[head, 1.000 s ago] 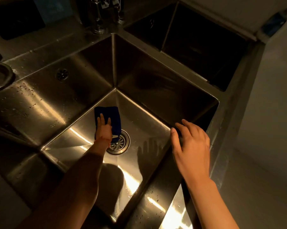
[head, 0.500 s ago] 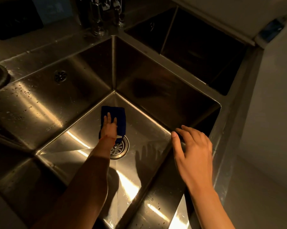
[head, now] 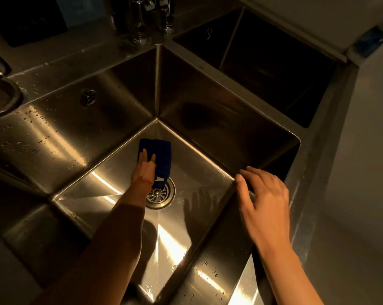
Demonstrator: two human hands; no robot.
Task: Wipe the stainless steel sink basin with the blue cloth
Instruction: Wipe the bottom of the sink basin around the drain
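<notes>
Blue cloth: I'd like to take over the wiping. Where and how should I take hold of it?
Judging by its pose, press down from above on the far half of the blue cloth. It lies folded flat on the sink basin floor beside the drain, with the left hand covering its near-left part.

Two bare forearms, no sleeves, left hand (head: 144, 170) with thin red thread bracelet at its wrist, right hand (head: 265, 202) unadorned

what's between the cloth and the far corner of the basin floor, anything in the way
Nothing visible. The left hand presses the cloth flat on the basin floor; only bare steel lies ahead to the corner. The drain sits behind the cloth.
</notes>
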